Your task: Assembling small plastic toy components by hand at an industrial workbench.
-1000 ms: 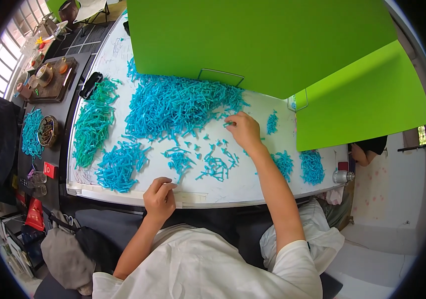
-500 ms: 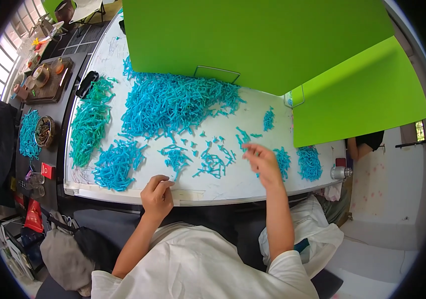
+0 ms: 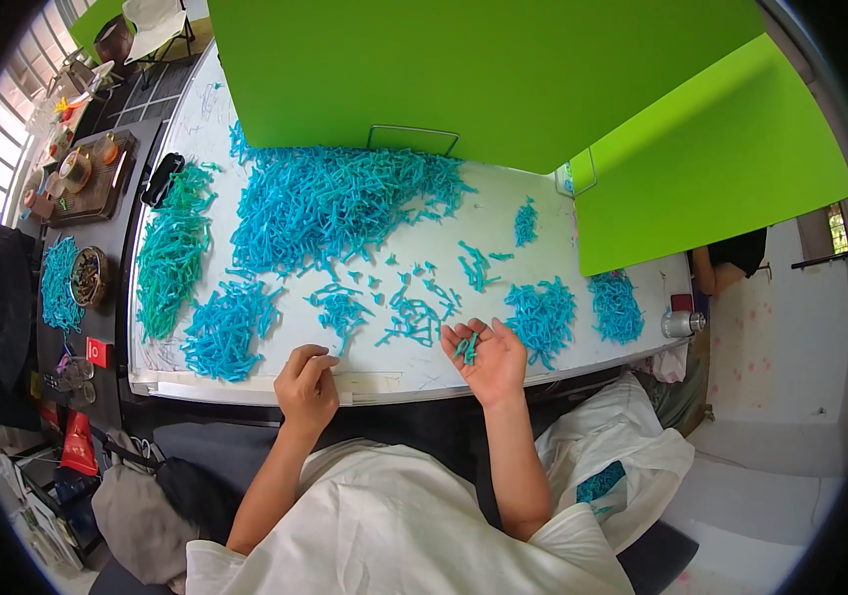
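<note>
My right hand point(image 3: 496, 369) is turned palm up at the table's near edge, its fingers curled around a few small green plastic pieces point(image 3: 467, 347). To its left, my left hand point(image 3: 306, 389) rests on the near edge with thumb and fingers pressed together; whatever they hold, if anything, is hidden. Just beyond that hand lies a small cluster of blue plastic pieces point(image 3: 342, 312). Another loose cluster point(image 3: 414, 319) spreads between the hands, with stray green bits point(image 3: 391, 260) behind it. A larger blue heap point(image 3: 541, 319) sits right beside my right hand.
A big blue pile point(image 3: 315, 208) fills the back of the white table point(image 3: 483, 213), against a green panel point(image 3: 404, 74). Greener pieces point(image 3: 171, 268) and a blue heap point(image 3: 226, 332) lie left. At far right are another heap point(image 3: 616, 309) and a metal cup point(image 3: 683, 323).
My right hand has come back toward me and left, turning palm up and showing the green pieces in it. The left hand has hardly moved. The view has shifted slightly.
</note>
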`<state>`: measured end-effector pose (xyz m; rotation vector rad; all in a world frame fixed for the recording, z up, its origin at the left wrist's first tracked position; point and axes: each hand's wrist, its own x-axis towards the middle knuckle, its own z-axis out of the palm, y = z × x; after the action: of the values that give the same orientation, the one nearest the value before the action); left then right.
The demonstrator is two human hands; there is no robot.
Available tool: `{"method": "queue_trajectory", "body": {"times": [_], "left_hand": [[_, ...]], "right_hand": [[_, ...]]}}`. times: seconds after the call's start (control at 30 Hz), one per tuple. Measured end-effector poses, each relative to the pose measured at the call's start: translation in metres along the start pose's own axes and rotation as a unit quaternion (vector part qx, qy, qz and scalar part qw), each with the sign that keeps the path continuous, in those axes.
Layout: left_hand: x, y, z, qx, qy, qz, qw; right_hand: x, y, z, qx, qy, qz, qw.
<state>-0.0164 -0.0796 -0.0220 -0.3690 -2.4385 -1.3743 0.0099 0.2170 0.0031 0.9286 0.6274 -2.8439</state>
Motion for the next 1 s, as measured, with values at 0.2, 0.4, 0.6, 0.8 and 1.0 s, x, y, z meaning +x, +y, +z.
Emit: {"method": "queue_trajectory", "body": {"times": [0.2, 0.4, 0.6, 0.8, 1.0], "left_hand": [[0.001, 0.000, 0.000, 0.006, 0.009, 0.016, 1.000], [-0.002, -0.001, -0.001, -0.003, 0.015, 0.015, 1.000], [-0.002, -0.002, 0.000, -0.016, 0.027, 0.023, 0.999], [-0.003, -0.003, -0.001, -0.016, 0.023, 0.024, 0.999], [0.006, 0.026, -0.005, -0.051, -0.035, 0.063, 0.996]], "right_hand": [[-0.002, 0.002, 0.009, 0.019, -0.035, -0.009, 0.999], [-0.004, 0.004, 0.006, 0.023, -0.060, -0.006, 0.998], [-0.003, 0.006, 0.004, 0.012, -0.068, -0.008, 0.998], [-0.006, 0.009, 0.010, 0.010, -0.073, -0.011, 0.997], [-0.015, 0.029, 0.020, -0.003, -0.059, 0.007, 0.998]]}}
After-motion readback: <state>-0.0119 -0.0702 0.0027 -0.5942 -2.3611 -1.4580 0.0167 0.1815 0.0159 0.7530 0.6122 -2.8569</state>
